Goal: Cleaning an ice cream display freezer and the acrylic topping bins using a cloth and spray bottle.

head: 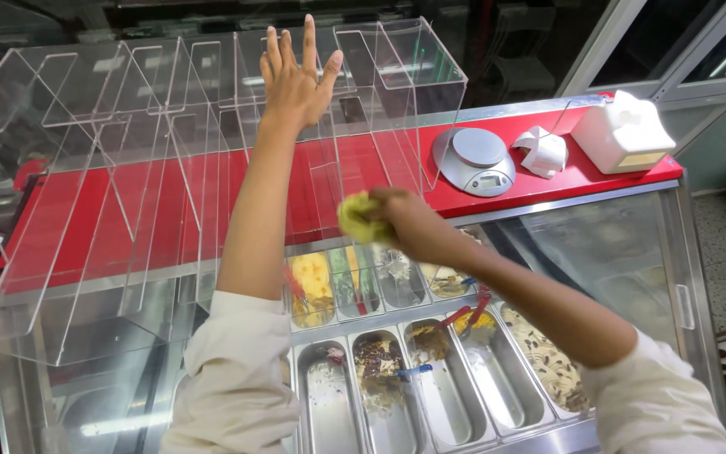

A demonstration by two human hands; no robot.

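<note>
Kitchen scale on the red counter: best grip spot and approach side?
Grip the kitchen scale by its flat base, at the two long sides below the round platter, coming from above on the case side. The platter is a smooth dome, poor for fingers, and the crumpled paper and white jug probably crowd the right.

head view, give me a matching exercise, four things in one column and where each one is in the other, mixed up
Things:
1. yellow cloth
2. round grey scale
3. white jug
4. metal tubs

Places:
A. far right end of the red countertop
B. bunched in the right hand
C. below, inside the display case
D. on the countertop, beside a crumpled white paper

Pairs: 1-B, 2-D, 3-A, 4-C
</note>
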